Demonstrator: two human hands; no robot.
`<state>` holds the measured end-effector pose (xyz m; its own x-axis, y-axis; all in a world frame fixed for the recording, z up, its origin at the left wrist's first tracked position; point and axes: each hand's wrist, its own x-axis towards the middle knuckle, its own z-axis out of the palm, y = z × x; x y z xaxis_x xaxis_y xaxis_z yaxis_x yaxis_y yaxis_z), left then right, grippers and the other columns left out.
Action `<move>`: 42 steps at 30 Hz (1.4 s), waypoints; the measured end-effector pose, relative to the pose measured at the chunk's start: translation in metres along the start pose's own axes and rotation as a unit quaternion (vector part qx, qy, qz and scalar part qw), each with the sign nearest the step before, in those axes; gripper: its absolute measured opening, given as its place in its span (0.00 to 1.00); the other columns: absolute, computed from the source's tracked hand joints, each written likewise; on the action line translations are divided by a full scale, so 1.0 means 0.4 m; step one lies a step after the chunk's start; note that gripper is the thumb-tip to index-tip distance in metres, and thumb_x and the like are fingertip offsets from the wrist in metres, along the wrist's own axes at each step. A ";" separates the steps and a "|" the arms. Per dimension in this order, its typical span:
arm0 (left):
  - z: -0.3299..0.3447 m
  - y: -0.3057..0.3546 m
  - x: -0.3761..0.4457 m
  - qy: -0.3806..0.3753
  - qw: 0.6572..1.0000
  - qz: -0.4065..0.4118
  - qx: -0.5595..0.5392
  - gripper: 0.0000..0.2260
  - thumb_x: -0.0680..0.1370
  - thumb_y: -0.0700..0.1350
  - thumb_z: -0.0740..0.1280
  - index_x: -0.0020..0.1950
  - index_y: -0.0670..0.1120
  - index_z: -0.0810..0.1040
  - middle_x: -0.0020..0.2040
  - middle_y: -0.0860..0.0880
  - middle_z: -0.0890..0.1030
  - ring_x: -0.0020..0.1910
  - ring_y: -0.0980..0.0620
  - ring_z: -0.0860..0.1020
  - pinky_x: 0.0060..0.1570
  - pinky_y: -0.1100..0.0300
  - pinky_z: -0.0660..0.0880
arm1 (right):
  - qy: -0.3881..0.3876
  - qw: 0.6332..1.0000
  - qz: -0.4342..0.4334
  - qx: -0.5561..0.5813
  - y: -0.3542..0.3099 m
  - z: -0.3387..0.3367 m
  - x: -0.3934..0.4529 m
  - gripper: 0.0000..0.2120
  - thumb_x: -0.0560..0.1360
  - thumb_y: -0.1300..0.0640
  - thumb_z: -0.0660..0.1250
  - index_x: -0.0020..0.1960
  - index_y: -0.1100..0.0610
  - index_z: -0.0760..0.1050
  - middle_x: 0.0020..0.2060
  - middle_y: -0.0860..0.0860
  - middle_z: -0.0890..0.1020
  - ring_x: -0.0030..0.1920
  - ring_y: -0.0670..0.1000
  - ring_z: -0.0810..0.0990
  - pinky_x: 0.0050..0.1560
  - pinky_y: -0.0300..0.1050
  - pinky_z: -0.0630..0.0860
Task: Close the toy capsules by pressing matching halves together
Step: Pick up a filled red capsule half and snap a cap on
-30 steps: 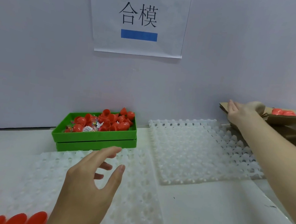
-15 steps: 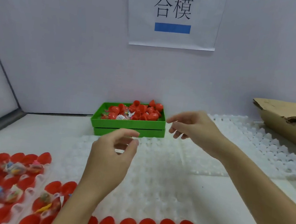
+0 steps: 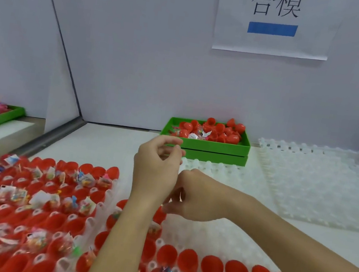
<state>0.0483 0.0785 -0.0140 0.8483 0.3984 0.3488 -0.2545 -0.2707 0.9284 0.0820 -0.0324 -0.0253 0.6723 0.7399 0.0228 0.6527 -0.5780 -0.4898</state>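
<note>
Hands w/ loosely curled, empty fingers, left hand (image 3: pixel 157 169) & right hand (image 3: pixel 197 196), hang over red halves (image 3: pixel 189 264), so a bump may spill toys.

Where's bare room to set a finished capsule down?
Bare tabletop between the green tray and the filled red halves, and on the right below the empty white tray. Front-left is crowded.

Bright even light, motion-blurred left edge, wide-angle distortion.
</note>
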 end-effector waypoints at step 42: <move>0.103 -0.017 -0.076 -0.288 0.951 0.033 0.105 0.10 0.70 0.45 0.79 0.49 0.48 0.82 0.43 0.54 0.84 0.42 0.57 0.83 0.49 0.61 0.81 | 0.328 0.866 0.144 0.348 0.124 -0.054 -0.274 0.03 0.76 0.61 0.70 0.48 0.59 0.77 0.39 0.50 0.87 0.41 0.50 0.86 0.40 0.38 0.82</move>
<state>0.0434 0.0319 -0.0364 0.9630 -0.1552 0.2202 -0.2681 -0.4718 0.8399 0.0484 -0.1496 -0.0333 0.9751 0.1125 0.1911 0.2098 -0.1889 -0.9593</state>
